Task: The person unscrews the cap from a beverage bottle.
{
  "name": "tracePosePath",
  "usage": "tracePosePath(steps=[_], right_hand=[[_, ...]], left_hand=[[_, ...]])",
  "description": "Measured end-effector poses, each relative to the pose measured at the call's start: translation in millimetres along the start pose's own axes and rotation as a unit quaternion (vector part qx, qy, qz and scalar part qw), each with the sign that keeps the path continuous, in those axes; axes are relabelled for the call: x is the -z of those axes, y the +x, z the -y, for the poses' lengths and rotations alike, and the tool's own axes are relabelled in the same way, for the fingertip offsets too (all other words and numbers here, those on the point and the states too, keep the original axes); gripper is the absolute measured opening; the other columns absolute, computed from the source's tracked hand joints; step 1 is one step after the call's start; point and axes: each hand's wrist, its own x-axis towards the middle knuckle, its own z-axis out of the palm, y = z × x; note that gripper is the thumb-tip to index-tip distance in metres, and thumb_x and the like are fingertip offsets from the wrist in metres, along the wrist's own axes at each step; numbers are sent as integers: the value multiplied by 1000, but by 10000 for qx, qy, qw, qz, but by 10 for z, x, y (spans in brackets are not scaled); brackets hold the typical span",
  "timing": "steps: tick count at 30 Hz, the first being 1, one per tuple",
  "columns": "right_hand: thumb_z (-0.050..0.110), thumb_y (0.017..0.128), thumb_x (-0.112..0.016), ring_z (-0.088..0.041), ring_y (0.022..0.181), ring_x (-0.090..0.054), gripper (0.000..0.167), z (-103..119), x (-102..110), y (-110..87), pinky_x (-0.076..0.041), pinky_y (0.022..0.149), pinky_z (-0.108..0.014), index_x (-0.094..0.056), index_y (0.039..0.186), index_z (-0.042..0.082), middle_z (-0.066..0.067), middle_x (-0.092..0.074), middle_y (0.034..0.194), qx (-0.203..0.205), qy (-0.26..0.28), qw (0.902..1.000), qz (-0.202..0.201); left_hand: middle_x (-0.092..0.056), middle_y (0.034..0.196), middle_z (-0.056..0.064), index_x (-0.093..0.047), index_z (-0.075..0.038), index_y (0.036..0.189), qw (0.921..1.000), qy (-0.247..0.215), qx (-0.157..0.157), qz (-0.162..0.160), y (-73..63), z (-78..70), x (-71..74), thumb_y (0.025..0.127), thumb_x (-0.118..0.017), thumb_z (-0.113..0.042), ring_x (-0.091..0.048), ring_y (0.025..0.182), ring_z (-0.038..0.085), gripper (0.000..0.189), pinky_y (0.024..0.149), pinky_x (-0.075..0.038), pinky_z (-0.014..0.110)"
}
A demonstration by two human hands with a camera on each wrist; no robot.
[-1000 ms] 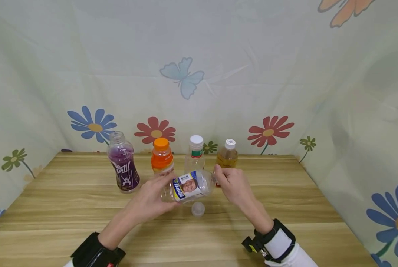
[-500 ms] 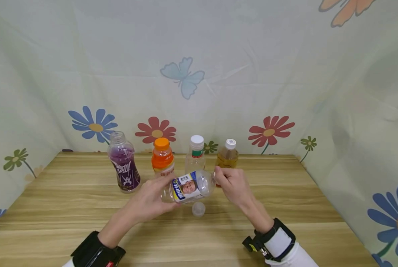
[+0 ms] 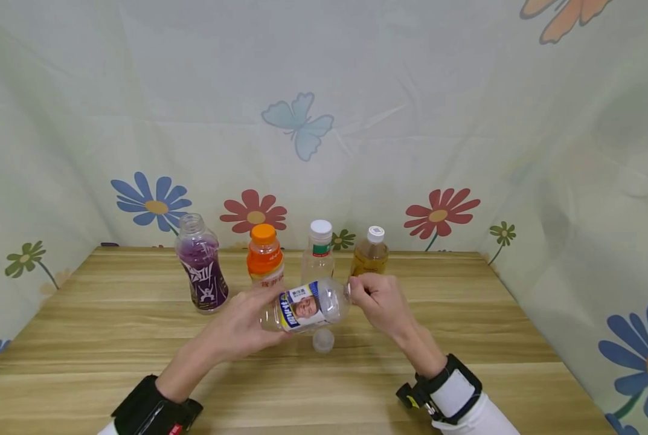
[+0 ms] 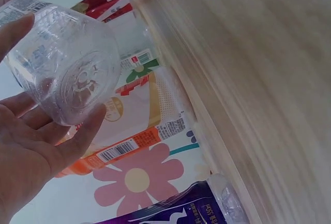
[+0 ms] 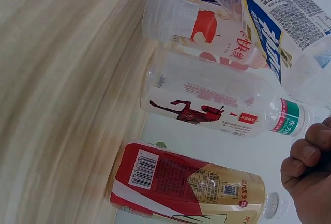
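My left hand holds a clear plastic bottle with a blue, white and yellow label, tilted almost onto its side with the neck to the right. In the left wrist view, the thumb and fingers spread around the clear base of the bottle. My right hand has its fingers curled at the bottle's mouth; these fingers hide that end, and no cap shows there. In the right wrist view, the curled right hand sits at the right edge. Below the bottle, a translucent cap-like piece rests on the table.
Behind the hands stand an uncapped purple bottle, an orange-capped bottle, a clear white-capped bottle and an amber white-capped bottle. They stand on a wooden table before a flower-printed cloth.
The held bottle and my left hand have shifted very slightly left. My right hand stays at the bottle's mouth, and the bottles behind have not moved.
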Motion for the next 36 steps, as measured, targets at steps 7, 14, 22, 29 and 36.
tracePosePath(steps=[7, 14, 22, 29, 36], right_hand=[[38, 111, -43, -4, 56, -43, 51, -62, 14, 25, -36, 46, -21, -52, 67, 14, 9, -45, 62, 1002, -317, 9943, -167], [42, 112, -40, -8, 62, -45, 47, -19, 50, 52, -39, 51, -24, -51, 77, 13, 6, -45, 71, 818, -556, 9951, 0], [21, 108, -54, -9, 64, -47, 31, 119, 41, 22, -42, 54, -27, -53, 78, 16, 7, -48, 71, -419, -926, 9945, 271], [29, 109, -52, -11, 58, -49, 36, 242, 41, 34, -42, 51, -28, -58, 76, 16, 7, -52, 67, -1060, -942, 9895, 268], [41, 108, -53, -16, 66, -58, 35, 315, 76, 31, -49, 56, -30, -66, 100, 9, 2, -60, 76, -1808, -467, 9820, 289]], left_hand=[[-71, 119, -3, -64, -11, 134, 9978, -462, 188, 446, -11, -13, 22, 78, -90, -32, -65, 102, 9, 65, 89, -56, 36], [-72, 116, -3, -63, -10, 135, 9946, -785, 399, 546, -6, -14, 22, 80, -88, -37, -66, 100, 11, 67, 89, -57, 39], [-67, 122, -2, -59, -13, 139, 9970, -523, 492, 286, -2, -10, -43, 79, -89, -33, -62, 106, 13, 70, 93, -55, 41], [-66, 128, 7, -54, -6, 146, 9965, -332, 761, 27, 1, -29, -90, 74, -93, -43, -62, 111, 21, 90, 97, -53, 48], [-58, 143, 15, -56, -3, 144, 9963, -178, 808, -236, 0, -39, -74, 71, -96, -38, -62, 120, 29, 90, 102, -50, 51]])
